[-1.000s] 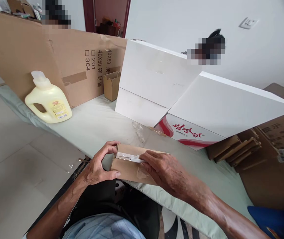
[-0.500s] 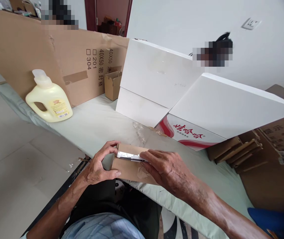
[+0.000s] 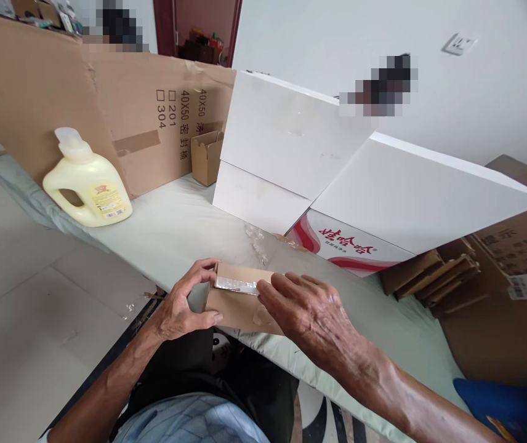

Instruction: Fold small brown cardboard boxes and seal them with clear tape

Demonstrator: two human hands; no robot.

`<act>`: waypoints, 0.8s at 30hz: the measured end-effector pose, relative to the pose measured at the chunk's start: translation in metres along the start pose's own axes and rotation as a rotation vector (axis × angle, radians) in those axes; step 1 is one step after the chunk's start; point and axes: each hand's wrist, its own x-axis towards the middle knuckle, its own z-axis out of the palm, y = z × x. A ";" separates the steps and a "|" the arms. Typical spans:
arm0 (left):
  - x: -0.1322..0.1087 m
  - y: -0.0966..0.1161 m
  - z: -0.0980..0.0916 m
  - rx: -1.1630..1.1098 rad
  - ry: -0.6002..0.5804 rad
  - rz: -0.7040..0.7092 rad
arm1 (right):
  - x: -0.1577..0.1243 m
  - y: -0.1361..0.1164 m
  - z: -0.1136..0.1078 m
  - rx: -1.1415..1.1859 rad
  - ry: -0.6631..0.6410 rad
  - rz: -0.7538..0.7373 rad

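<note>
Soft, even indoor light; source unseen. Glare on narrow strip of clear, shiny tape [image 3: 237, 285], just off centre towards seven o'clock. Dark cloth trousers [image 3: 250, 372] deep in shade, six o'clock. Frame dims between three and four. Edges stretched, wide-angle. Pixelated patches towards eleven and between one and two.

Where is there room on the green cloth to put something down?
There's bare green cloth between the yellow bottle and plain white box, and between the right hand and folded cardboard. It's crowded where the left hand holds the small cardboard box.
</note>
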 end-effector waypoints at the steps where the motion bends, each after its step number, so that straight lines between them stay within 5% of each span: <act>1: 0.000 0.000 0.000 -0.001 0.003 0.001 | 0.000 -0.002 -0.002 -0.020 0.001 -0.010; 14: 0.004 -0.007 -0.002 -0.005 0.028 0.026 | 0.000 -0.007 -0.004 -0.244 -0.063 -0.072; 24: 0.005 -0.004 -0.009 0.090 -0.003 0.018 | -0.086 0.074 -0.008 -0.019 -0.102 0.103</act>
